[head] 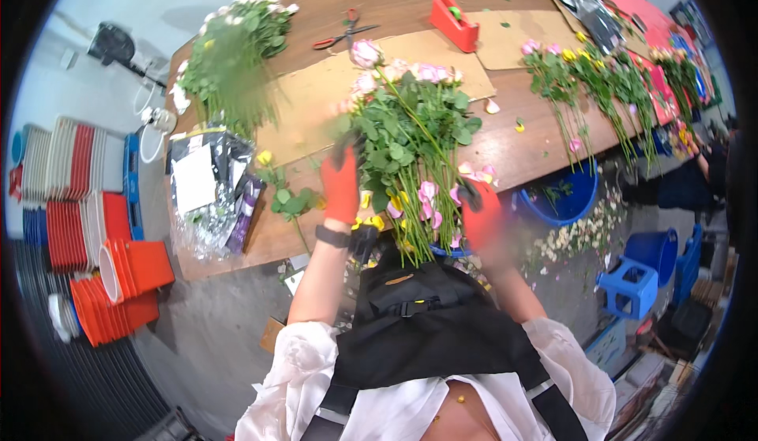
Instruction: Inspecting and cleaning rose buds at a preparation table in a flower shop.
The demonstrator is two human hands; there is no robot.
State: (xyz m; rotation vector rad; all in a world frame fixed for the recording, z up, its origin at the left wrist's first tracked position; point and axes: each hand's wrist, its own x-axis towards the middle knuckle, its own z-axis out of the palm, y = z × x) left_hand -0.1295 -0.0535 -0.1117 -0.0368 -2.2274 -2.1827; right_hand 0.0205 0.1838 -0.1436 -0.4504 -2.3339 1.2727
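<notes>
A bunch of pale pink roses (408, 127) lies before me at the table's front edge, its cut stems pointing towards my apron. Across the top of it runs one longer pink rose (366, 54). That rose's stem slants down to the fingers of my right hand (481, 210), which wears a red glove with dark fingers and grips the stem's lower part. At the bunch's left side is my left hand (340, 183), gloved alike. Its blurred fingertips are by the leaves, and whether they hold anything is unclear. Loose pink petals (427, 192) cling among the stems.
Red-handled scissors (349, 29) and a red tape dispenser (455, 23) lie beyond the bunch. White roses (243, 32) stand back left, above plastic packets (210, 186). More roses (604, 80) line the right side. Below are a blue tub (562, 198) and a blue stool (628, 287).
</notes>
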